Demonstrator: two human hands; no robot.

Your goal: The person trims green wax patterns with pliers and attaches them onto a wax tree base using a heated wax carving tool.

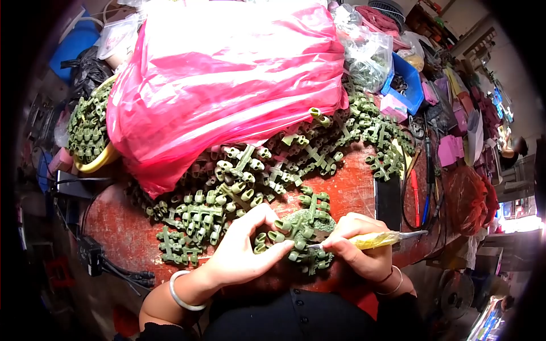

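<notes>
My left hand [253, 250] is closed, thumb and fingers pinching a green moulded piece [297, 226] with small cup-like parts along a stem. Closed as well, my right hand [362, 245] grips a thin-tipped hand tool [375, 240] with a yellow-wrapped handle. Its metal tip points left and lies close to the green piece; whether they touch I cannot tell. A rough grey-green block [325, 223] is partly visible behind the held piece. More cupped green pieces [200, 217] lie just beyond my left hand.
A large pink plastic bag [227, 85] covers much of the heap on the red worn tabletop [355, 190]. At left stands a yellow-rimmed basket [102, 161] of green pieces. A blue bin [410, 79], cables [427, 170] and a red pen-like tool [414, 190] are at right.
</notes>
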